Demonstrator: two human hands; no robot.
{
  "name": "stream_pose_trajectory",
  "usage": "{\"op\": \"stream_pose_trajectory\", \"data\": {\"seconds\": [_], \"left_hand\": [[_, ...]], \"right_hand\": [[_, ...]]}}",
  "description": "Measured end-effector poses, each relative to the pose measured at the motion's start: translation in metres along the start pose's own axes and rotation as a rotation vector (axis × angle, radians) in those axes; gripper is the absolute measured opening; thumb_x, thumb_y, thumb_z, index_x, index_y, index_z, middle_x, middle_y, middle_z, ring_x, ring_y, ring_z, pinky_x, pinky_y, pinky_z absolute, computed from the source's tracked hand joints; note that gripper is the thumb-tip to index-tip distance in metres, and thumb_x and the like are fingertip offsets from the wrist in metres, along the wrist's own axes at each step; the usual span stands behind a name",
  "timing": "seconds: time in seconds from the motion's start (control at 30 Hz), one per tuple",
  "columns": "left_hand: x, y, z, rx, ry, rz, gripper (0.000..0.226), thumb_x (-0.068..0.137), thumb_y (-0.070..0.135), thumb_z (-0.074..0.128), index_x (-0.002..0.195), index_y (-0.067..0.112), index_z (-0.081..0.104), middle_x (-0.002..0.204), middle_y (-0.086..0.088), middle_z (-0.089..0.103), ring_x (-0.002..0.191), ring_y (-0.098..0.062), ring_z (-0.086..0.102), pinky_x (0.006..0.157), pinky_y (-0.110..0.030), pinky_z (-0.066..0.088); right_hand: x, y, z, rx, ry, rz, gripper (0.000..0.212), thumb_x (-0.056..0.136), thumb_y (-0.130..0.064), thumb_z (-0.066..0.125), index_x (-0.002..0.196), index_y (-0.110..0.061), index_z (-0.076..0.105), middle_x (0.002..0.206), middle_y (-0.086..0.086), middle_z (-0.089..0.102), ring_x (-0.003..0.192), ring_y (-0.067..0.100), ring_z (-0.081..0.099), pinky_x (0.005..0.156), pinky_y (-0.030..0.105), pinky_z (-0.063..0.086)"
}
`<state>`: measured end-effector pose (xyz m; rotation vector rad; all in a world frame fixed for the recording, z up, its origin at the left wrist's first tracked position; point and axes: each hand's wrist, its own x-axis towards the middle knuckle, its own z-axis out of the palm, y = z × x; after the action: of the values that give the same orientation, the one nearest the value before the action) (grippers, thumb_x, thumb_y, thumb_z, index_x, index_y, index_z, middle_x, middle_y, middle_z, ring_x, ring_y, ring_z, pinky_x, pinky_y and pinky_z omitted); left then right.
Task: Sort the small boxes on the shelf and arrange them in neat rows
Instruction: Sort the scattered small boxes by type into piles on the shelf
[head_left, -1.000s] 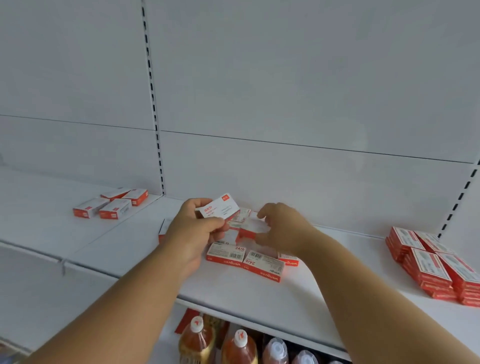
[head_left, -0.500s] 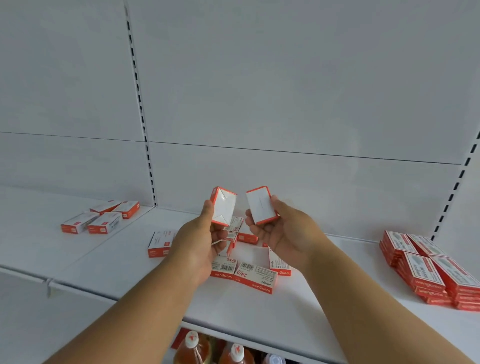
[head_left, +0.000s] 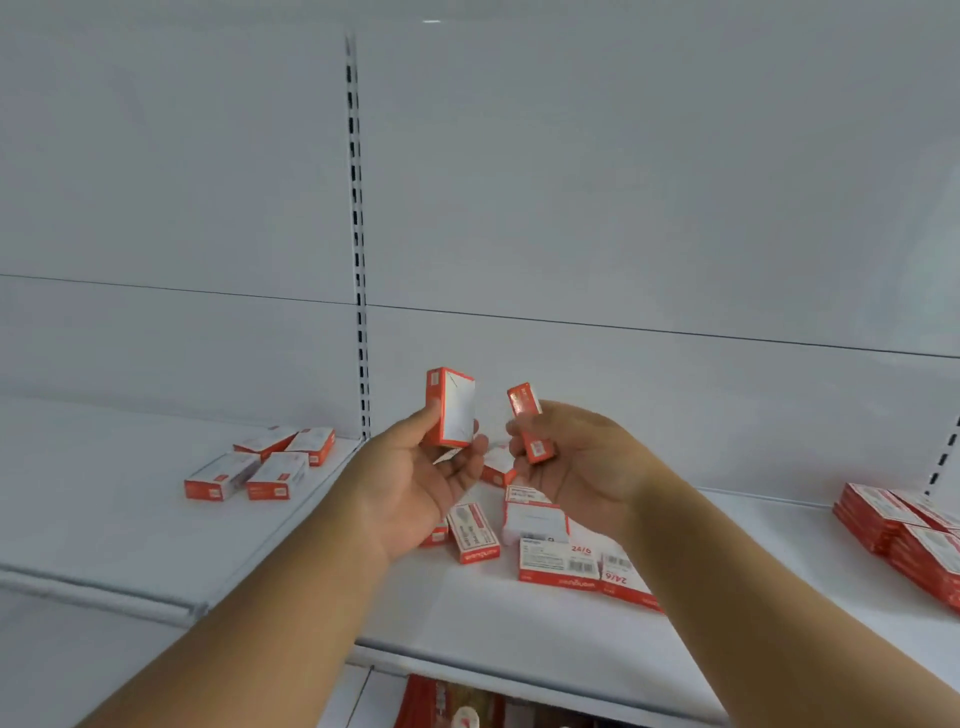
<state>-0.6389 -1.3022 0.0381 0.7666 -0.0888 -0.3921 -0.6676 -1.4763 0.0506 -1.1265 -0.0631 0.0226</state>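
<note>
My left hand (head_left: 415, 478) holds a small red-and-white box (head_left: 451, 408) upright above the white shelf (head_left: 519, 618). My right hand (head_left: 576, 462) grips a second, narrower red box (head_left: 530, 423), turned edge-on. Both are lifted in front of the back panel. Under and between my hands lies a loose scatter of similar boxes (head_left: 561, 558), some flat, some askew. A small group of several boxes (head_left: 260, 467) sits on the left shelf section. Neat stacks of red boxes (head_left: 904, 530) stand at the far right.
A slotted upright (head_left: 357, 234) divides the back panel between the two shelf sections. Below the shelf's front edge, red packaging and bottle tops (head_left: 457, 712) show on a lower level.
Both hands stay lifted with their boxes. The right hand has turned its box from face-on to edge-on. The view has shifted left, so the shelf contents sit further right.
</note>
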Motion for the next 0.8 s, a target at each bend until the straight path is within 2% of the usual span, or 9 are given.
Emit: {"op": "stream_pose_trajectory", "data": {"seconds": [0.07,0.13,0.23,0.3,0.37,0.43,0.53,0.67,0.8], "left_hand": [[0.001,0.026,-0.028,0.007,-0.048,-0.006,0.029,0.075,0.011,0.067,0.101,-0.001,0.063,0.080,-0.015,0.064,0.071,-0.024,0.065,0.063,-0.030,0.059],[0.004,0.056,-0.059,0.113,-0.072,0.019,0.013,0.077,0.000,0.063,0.089,0.002,0.061,0.070,-0.010,0.057,0.063,-0.017,0.058,0.059,-0.025,0.056],[0.007,0.100,-0.101,0.384,-0.008,0.112,0.020,0.084,-0.009,0.061,0.100,0.003,0.062,0.081,-0.009,0.060,0.065,-0.014,0.055,0.057,-0.023,0.049],[0.010,0.125,-0.125,0.504,0.059,0.137,0.025,0.086,0.000,0.068,0.110,0.004,0.062,0.091,-0.010,0.068,0.076,-0.019,0.060,0.062,-0.026,0.048],[0.012,0.148,-0.143,0.549,0.107,0.121,0.020,0.093,0.015,0.064,0.111,0.007,0.062,0.096,-0.012,0.072,0.080,-0.022,0.064,0.068,-0.030,0.048],[0.019,0.167,-0.157,0.544,0.170,0.116,0.016,0.099,0.017,0.054,0.112,0.011,0.061,0.100,-0.012,0.072,0.081,-0.021,0.067,0.075,-0.033,0.051],[0.040,0.188,-0.179,0.772,0.251,0.179,0.021,0.097,0.014,0.051,0.115,0.017,0.060,0.102,-0.007,0.071,0.089,-0.022,0.071,0.087,-0.043,0.058],[0.064,0.198,-0.194,0.976,0.272,0.152,0.013,0.093,0.014,0.061,0.106,0.011,0.064,0.097,-0.009,0.073,0.081,-0.024,0.074,0.075,-0.043,0.062],[0.092,0.194,-0.200,1.277,0.298,0.147,0.011,0.086,0.025,0.069,0.088,0.014,0.071,0.089,-0.004,0.075,0.079,-0.021,0.073,0.079,-0.041,0.061]], "right_hand": [[0.016,0.017,0.033,-0.007,0.080,0.012,0.022,0.096,-0.014,0.055,0.107,0.002,0.065,0.089,0.016,0.061,0.065,0.017,0.055,0.060,0.028,0.046],[0.034,0.036,0.065,0.056,0.150,0.023,0.032,0.098,-0.010,0.045,0.121,0.007,0.059,0.092,0.017,0.060,0.065,0.019,0.055,0.061,0.028,0.045],[0.057,0.064,0.110,0.002,0.174,-0.034,0.031,0.094,0.006,0.043,0.119,0.008,0.059,0.094,0.017,0.064,0.070,0.022,0.061,0.064,0.033,0.053],[0.069,0.079,0.136,-0.080,0.178,-0.066,0.026,0.092,0.010,0.047,0.113,0.006,0.061,0.101,0.021,0.068,0.081,0.029,0.067,0.070,0.037,0.056],[0.081,0.091,0.158,-0.143,0.218,-0.053,0.022,0.091,0.009,0.054,0.112,0.005,0.059,0.107,0.024,0.070,0.092,0.035,0.070,0.075,0.042,0.058],[0.095,0.098,0.173,-0.261,0.298,-0.030,0.018,0.090,0.004,0.063,0.108,0.003,0.060,0.102,0.021,0.073,0.091,0.034,0.072,0.079,0.042,0.059],[0.121,0.105,0.187,-0.519,0.412,-0.040,0.013,0.087,-0.008,0.071,0.097,-0.002,0.066,0.087,0.012,0.076,0.085,0.030,0.074,0.076,0.037,0.060],[0.153,0.114,0.195,-0.680,0.497,0.029,0.019,0.087,-0.021,0.073,0.091,-0.003,0.068,0.077,0.007,0.076,0.074,0.023,0.075,0.077,0.041,0.062],[0.187,0.122,0.191,-0.919,0.587,0.169,0.035,0.084,-0.035,0.074,0.091,-0.003,0.063,0.080,0.006,0.075,0.074,0.023,0.075,0.073,0.037,0.062]]}}
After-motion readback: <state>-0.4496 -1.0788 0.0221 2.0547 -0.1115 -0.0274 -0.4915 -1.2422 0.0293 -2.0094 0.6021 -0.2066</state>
